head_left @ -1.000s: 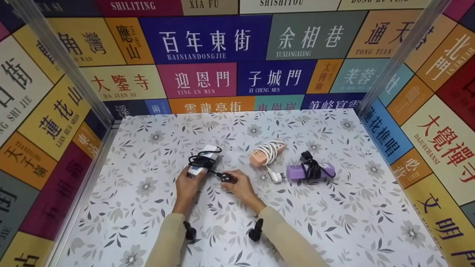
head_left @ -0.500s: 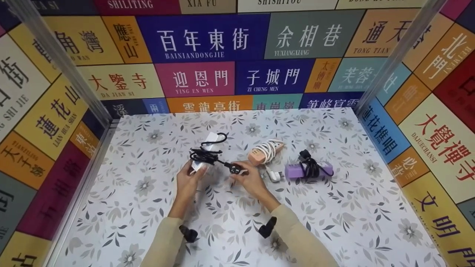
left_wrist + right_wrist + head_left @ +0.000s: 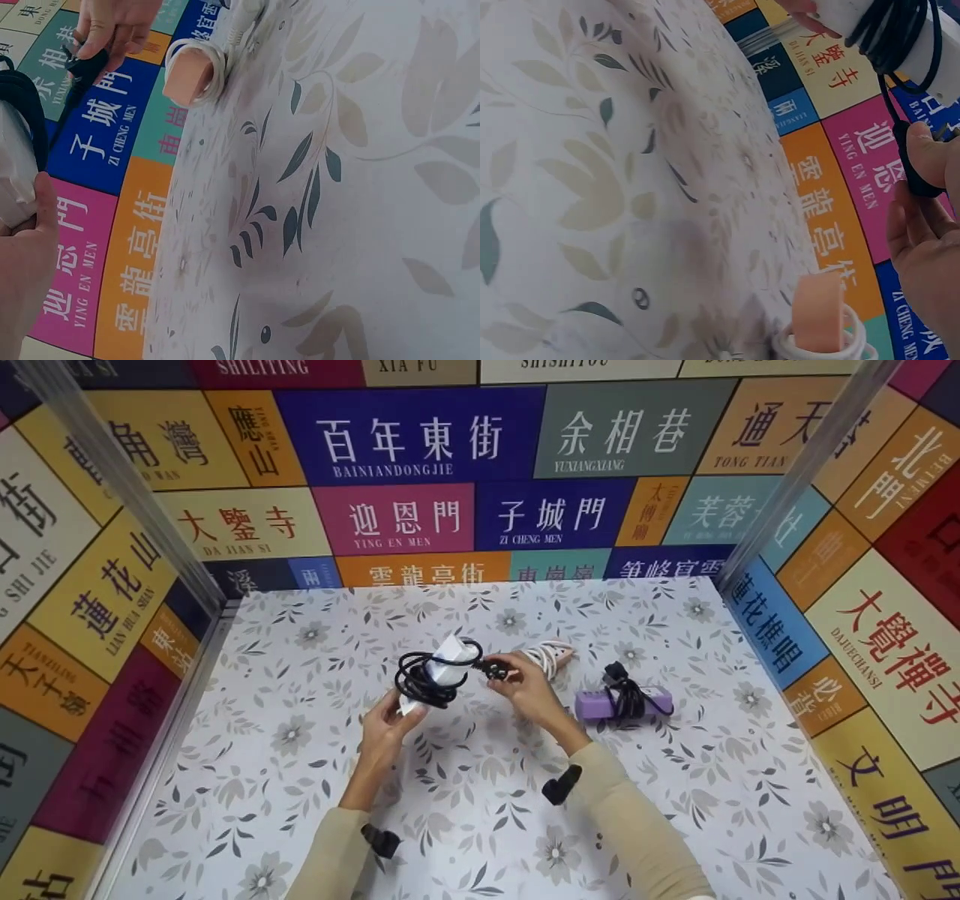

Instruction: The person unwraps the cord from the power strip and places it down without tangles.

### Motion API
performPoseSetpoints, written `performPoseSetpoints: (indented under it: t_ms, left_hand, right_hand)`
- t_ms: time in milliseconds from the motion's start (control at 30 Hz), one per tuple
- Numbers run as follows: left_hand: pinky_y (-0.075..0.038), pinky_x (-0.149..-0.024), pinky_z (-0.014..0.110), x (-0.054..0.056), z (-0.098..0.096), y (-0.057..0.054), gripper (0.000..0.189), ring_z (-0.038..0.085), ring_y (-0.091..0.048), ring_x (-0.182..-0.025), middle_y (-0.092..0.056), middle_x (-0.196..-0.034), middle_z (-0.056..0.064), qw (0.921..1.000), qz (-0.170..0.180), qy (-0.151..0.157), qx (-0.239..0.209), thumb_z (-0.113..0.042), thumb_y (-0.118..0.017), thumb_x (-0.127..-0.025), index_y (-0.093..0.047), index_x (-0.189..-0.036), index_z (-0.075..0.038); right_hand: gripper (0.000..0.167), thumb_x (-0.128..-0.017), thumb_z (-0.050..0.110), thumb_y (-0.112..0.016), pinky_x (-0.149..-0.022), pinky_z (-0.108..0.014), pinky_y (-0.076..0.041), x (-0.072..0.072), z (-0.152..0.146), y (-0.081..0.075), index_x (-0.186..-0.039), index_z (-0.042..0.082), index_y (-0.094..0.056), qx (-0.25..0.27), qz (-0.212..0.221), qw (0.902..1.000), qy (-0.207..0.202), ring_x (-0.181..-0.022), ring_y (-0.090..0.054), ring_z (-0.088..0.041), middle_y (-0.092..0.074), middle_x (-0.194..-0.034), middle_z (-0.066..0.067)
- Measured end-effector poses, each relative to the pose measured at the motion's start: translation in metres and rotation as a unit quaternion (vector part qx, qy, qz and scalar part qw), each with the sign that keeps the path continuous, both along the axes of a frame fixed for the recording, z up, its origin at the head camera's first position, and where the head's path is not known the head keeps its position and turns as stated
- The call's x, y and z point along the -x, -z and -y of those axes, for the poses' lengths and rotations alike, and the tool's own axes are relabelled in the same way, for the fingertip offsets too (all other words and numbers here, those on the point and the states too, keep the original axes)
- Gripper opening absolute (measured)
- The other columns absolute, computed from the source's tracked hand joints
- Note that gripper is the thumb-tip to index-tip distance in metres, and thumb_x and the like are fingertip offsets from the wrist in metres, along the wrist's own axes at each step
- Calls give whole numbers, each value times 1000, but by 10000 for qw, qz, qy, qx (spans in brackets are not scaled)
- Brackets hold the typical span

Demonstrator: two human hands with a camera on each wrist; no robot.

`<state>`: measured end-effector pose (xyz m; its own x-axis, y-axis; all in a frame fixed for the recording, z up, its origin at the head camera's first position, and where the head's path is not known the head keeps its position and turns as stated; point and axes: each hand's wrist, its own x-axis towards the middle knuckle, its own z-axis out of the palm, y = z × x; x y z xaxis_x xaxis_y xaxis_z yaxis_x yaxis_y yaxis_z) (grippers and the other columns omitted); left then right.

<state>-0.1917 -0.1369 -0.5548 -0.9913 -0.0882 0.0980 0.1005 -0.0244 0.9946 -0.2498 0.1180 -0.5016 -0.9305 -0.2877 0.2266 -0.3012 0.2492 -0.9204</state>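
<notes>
A white power strip point(image 3: 452, 651) with a black cord point(image 3: 420, 684) looped loosely around it is held up above the patterned tabletop, tilted. My left hand point(image 3: 386, 731) grips its near end. Between the thumb and fingers of my right hand point(image 3: 534, 694) is the cord's black plug point(image 3: 495, 668), just right of the strip. The right wrist view shows the thumb pressed on the plug point(image 3: 919, 159) and the cord running up to the loops. Behind the right hand, partly hidden, lies an orange power strip point(image 3: 189, 77) wrapped in white cord.
A purple power strip point(image 3: 592, 706) bundled with black cord lies to the right on the floral tabletop point(image 3: 480, 825). Panels printed with large characters point(image 3: 409, 435) wall in the back and both sides. Clear corner posts point(image 3: 795, 472) stand at the back.
Both hands have lifted the white power strip and moved it away and rightward. The right hand has carried the plug farther up and right, now covering part of the orange strip. The cord loops look looser.
</notes>
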Motion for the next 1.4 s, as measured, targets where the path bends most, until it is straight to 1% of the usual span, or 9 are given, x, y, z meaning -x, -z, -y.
performPoseSetpoints:
  t_ms: [233, 467, 600, 700, 867, 1100, 1267, 1333, 1400]
  left_hand:
    - [-36, -120, 45, -4, -2, 0, 63, 34, -49, -139, -52, -147, 24, 9999, 43, 131, -12, -11, -73, -87, -49, -144, 3]
    - [-40, -117, 41, -3, -2, 1, 64, 35, -52, -137, -54, -146, 23, 9997, 125, 224, 44, -15, -73, -88, -48, -145, 1]
    - [-38, -119, 44, -2, -1, 1, 63, 37, -49, -139, -54, -145, 24, 9998, 114, 137, 112, -16, -73, -88, -50, -144, 2]
    - [-38, -119, 46, -1, 0, 1, 64, 38, -49, -139, -53, -146, 25, 9997, 167, 72, 148, -17, -73, -88, -49, -144, 1]
    - [-36, -120, 47, 1, 5, -1, 66, 39, -47, -140, -48, -149, 27, 9996, 244, -42, 117, -15, -72, -89, -45, -147, 3]
    - [-35, -120, 49, 7, 10, -7, 62, 41, -45, -140, -48, -148, 29, 9988, 178, -448, 82, -12, -68, -90, -46, -144, 7]
    - [-29, -124, 44, 8, 9, -13, 65, 38, -36, -147, -40, -154, 28, 9986, 156, -507, -23, -14, -69, -90, -43, -146, 8]
    - [-28, -125, 42, 8, 9, -15, 66, 37, -34, -149, -38, -156, 27, 9986, 162, -488, -88, -14, -69, -91, -42, -147, 8]
    - [-28, -124, 41, 7, 9, -16, 66, 36, -33, -150, -37, -157, 26, 9986, 150, -488, -134, -15, -68, -91, -41, -147, 7]
  right_hand:
    - [41, -90, -1, -69, -95, -33, -52, 16, -17, -39, -130, -4, -62, 42, -150, 9998, -137, -105, -58, -12, -60, -125, -22]
    - [45, -88, -4, -70, -93, -27, -55, 23, -26, -29, -131, -2, -62, 370, -154, 9990, -177, -103, -60, -9, -59, -127, -20]
    - [44, -86, -1, -73, -90, -25, -55, 17, -29, -30, -129, -1, -64, 620, -428, 9967, -313, -104, -61, -11, -62, -124, -17]
    - [43, -86, 0, -74, -94, -24, -55, 10, -32, -33, -128, -2, -64, 851, -586, 9933, -521, -109, -62, -14, -63, -122, -13]
    - [43, -85, -6, -72, -104, -27, -52, -1, -41, -36, -127, -7, -62, 1284, -446, 9853, -1035, -116, -64, -17, -64, -120, -7]
    - [42, -83, -3, -74, -103, -27, -53, -9, -61, -24, -124, -6, -64, 1629, -46, 9739, -1579, -115, -65, -17, -65, -120, -2]
    - [38, -83, -10, -72, -97, -25, -56, -14, -75, -4, -120, 0, -67, 1710, 81, 9616, -2146, -115, -65, -16, -65, -123, -4]
    - [38, -82, -13, -70, -94, -24, -57, -18, -79, 4, -117, 0, -68, 1759, 252, 9585, -2229, -116, -64, -16, -64, -125, -8]
    - [35, -81, -13, -71, -95, -24, -57, -22, -83, 12, -114, -4, -68, 1704, 402, 9609, -2147, -117, -63, -16, -64, -125, -9]
